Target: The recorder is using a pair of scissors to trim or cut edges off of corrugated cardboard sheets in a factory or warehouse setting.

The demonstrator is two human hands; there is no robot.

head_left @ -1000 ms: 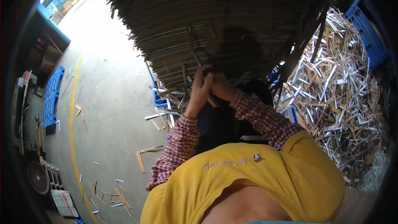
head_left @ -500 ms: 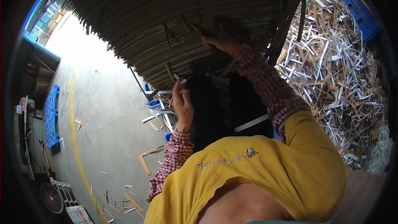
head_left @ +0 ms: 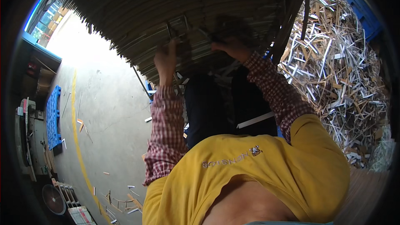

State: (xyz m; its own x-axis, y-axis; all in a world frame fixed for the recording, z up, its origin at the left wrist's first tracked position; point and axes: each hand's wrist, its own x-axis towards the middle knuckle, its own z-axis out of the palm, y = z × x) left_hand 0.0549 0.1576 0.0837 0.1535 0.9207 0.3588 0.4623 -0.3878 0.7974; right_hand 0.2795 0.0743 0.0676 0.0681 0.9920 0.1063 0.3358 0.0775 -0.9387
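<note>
A tall stack of cardboard sheets (head_left: 137, 37) with layered, ragged edges fills the shaded area in front of me. My left hand (head_left: 166, 60) reaches up to its face, fingertips drawn together beside a thin loose strip (head_left: 169, 29) that sticks out. Shadow hides what those fingers pinch. To the right, my right hand (head_left: 233, 49) is closed around something dark and slim that points up and left toward the stack; its kind is too dim to tell. A white strip (head_left: 255, 121) lies across my dark trousers.
A big heap of white and brown offcut strips (head_left: 329, 71) rises on the right, by a blue plastic pallet (head_left: 360, 10). On the left, another blue pallet (head_left: 53, 116) stands near a yellow floor line (head_left: 76, 129). Scraps (head_left: 125, 202) litter the grey floor; a round fan-like object (head_left: 53, 199) sits lower left.
My left hand has risen from beside my knee to the stack's face. My right hand has shifted slightly right and down, still closed.
</note>
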